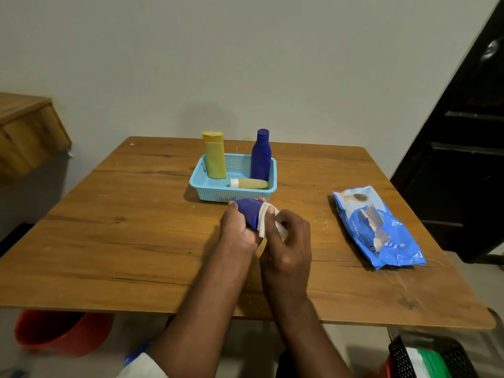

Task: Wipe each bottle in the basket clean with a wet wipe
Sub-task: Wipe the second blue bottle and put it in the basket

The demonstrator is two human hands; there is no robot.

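Note:
My left hand grips a dark blue bottle just in front of the light blue basket. My right hand holds a white wet wipe wrapped against the bottle's near end. Inside the basket a tall yellow bottle stands at the left. A tall dark blue bottle stands at the right. A small yellow bottle with a white cap lies on its side along the front.
A blue pack of wet wipes lies on the wooden table to the right. A red bucket sits on the floor at the left, a black crate at the lower right. A dark door stands at the right.

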